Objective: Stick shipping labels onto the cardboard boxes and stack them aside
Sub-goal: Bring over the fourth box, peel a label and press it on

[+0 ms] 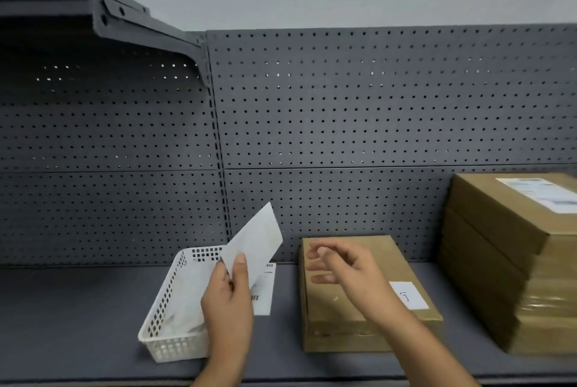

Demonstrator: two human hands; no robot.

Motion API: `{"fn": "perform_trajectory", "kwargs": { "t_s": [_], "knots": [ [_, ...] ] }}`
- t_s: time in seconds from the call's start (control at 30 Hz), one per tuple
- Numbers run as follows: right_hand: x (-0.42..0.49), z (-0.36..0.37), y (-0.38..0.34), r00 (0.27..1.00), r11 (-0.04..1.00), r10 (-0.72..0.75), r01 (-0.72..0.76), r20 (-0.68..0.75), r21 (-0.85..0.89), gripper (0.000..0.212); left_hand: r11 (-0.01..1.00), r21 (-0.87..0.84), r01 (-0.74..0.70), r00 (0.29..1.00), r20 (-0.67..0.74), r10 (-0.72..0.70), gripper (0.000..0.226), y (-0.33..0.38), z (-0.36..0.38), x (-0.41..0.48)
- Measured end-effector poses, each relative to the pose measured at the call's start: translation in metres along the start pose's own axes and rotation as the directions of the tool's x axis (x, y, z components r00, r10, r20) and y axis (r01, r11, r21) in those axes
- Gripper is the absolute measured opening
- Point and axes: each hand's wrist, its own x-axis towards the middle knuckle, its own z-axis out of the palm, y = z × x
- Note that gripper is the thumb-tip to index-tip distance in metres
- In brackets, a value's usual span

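View: head camera, looking forward and down.
Carrier: dark grey shelf (pixel 78 308) backed by a perforated panel (pixel 343 105).
Left hand (pixel 226 302): raised over the basket near the shelf's front edge; thumb and fingers pinched a white sheet by its lower end.
White sheet (pixel 259 240): held up, tilted towards the back panel, blank side to the camera; probably a label turned this way so its backing could be peeled.
Right hand (pixel 343 271): hovered above the far end of the single box, fingers loosely spread, nothing seen in them; blurred, probably reaching across to the sheet.
Single cardboard box (pixel 324 318): lay flat at mid-shelf, its far end against the back panel, just right of the basket; apparently placed within reach as next for labelling.
Small white sticker (pixel 409 295): on the box top, near right corner.
Printed label (pixel 265 296): lay partly hidden behind the left hand, at the basket's right side, barcode showing.
White basket (pixel 162 302): slotted, angled at the front edge, holding pale sheets; likely the label supply.
Stacked boxes (pixel 499 261): piled at the shelf's right end against the back panel; top box carried a shipping label (pixel 544 194), so judged finished.
Progress: several done, one box pending.
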Motion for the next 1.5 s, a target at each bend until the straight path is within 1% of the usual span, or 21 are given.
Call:
{"fn": "perform_trajectory", "kwargs": {
  "t_s": [0.1,0.2,0.27,0.33,0.43,0.53,0.57,0.6,0.67,0.7,0.73,0.8,0.83,0.93,1.0,1.07,1.17,1.3,1.37,1.47,1.5],
  "knots": [
    [-0.007,0.0,0.001,0.998,0.986,0.054,-0.061,0.044,0.157,0.024,0.989,0.06,-0.136,0.983,0.13,0.127,0.018,0.002,0.025,-0.019],
    [-0.013,-0.002,0.0,0.997,0.966,0.068,-0.071,0.021,0.247,0.03,0.923,0.138,-0.36,0.915,0.247,0.32,0.034,-0.01,0.043,-0.036],
    [-0.016,-0.007,-0.002,0.998,0.964,0.057,-0.048,-0.028,0.262,0.031,0.832,0.163,-0.53,0.824,0.328,0.461,0.051,-0.017,0.049,-0.044],
    [-0.016,-0.015,-0.001,0.995,0.971,0.04,-0.017,-0.089,0.239,0.028,0.761,0.138,-0.634,0.743,0.38,0.55,0.052,-0.018,0.052,-0.048],
    [-0.015,-0.026,0.0,0.989,0.986,-0.017,0.042,-0.149,0.163,0.012,0.711,0.153,-0.686,0.688,0.453,0.567,0.055,-0.017,0.054,-0.05],
    [-0.015,-0.035,-0.003,0.974,0.987,-0.072,0.101,-0.214,0.126,0.007,0.673,0.161,-0.722,0.631,0.552,0.545,0.064,-0.013,0.053,-0.05],
    [-0.014,-0.039,-0.004,0.97,0.984,-0.08,0.114,-0.231,0.137,0.008,0.696,0.138,-0.705,0.627,0.58,0.52,0.066,-0.012,0.053,-0.052],
    [-0.014,-0.043,-0.004,0.969,0.979,-0.079,0.12,-0.235,0.164,0.009,0.767,0.094,-0.635,0.652,0.598,0.466,0.065,-0.008,0.052,-0.053],
    [-0.013,-0.052,-0.003,0.973,0.968,-0.068,0.118,-0.22,0.223,0.009,0.933,-0.005,-0.359,0.739,0.61,0.287,0.058,0.0,0.051,-0.053],
    [-0.013,-0.056,-0.002,0.977,0.963,-0.058,0.109,-0.208,0.246,0.009,0.979,-0.039,-0.2,0.778,0.601,0.183,0.053,0.005,0.052,-0.052],
    [-0.014,-0.06,-0.001,0.98,0.96,-0.043,0.095,-0.194,0.265,0.01,0.997,-0.071,-0.038,0.801,0.594,0.072,0.048,0.01,0.054,-0.048],
    [-0.016,-0.067,0.0,0.986,0.957,-0.015,0.063,-0.169,0.285,0.013,0.952,-0.166,0.258,0.766,0.636,-0.097,0.042,0.016,0.062,-0.04],
    [-0.017,-0.07,0.001,0.987,0.958,-0.009,0.054,-0.158,0.283,0.015,0.921,-0.202,0.333,0.748,0.651,-0.128,0.042,0.019,0.066,-0.036],
    [-0.017,-0.078,0.006,0.991,0.967,-0.011,0.045,-0.135,0.25,0.019,0.902,-0.247,0.354,0.775,0.617,-0.136,0.041,0.024,0.073,-0.032],
    [-0.015,-0.082,0.01,0.993,0.973,-0.008,0.035,-0.119,0.227,0.017,0.893,-0.25,0.373,0.799,0.577,-0.172,0.048,0.022,0.078,-0.028],
    [-0.013,-0.087,0.015,0.991,0.988,-0.025,0.044,-0.133,0.147,0.013,0.902,-0.222,0.37,0.817,0.54,-0.202,0.052,0.019,0.084,-0.024],
    [-0.004,-0.096,0.024,0.983,0.997,-0.075,0.07,-0.166,-0.035,0.012,0.945,-0.157,0.288,0.842,0.511,-0.172,0.049,0.014,0.092,-0.019],
    [0.018,-0.111,0.04,0.986,0.99,-0.05,0.028,-0.16,-0.141,0.014,0.996,0.042,0.072,0.843,0.532,-0.084,0.042,0.006,0.106,-0.014],
    [0.029,-0.117,0.049,0.988,0.986,-0.035,0.009,-0.151,-0.169,0.021,0.993,0.103,0.05,0.845,0.525,-0.097,0.037,-0.001,0.115,-0.01],
    [0.039,-0.123,0.059,0.988,0.981,-0.008,-0.022,-0.155,-0.194,0.043,0.983,0.181,0.035,0.841,0.525,-0.127,0.027,-0.011,0.128,-0.004],
    [0.041,-0.124,0.062,0.988,0.979,-0.008,-0.024,-0.152,-0.203,0.043,0.976,0.216,0.029,0.837,0.528,-0.141,0.024,-0.015,0.131,-0.002]
  ]
}}
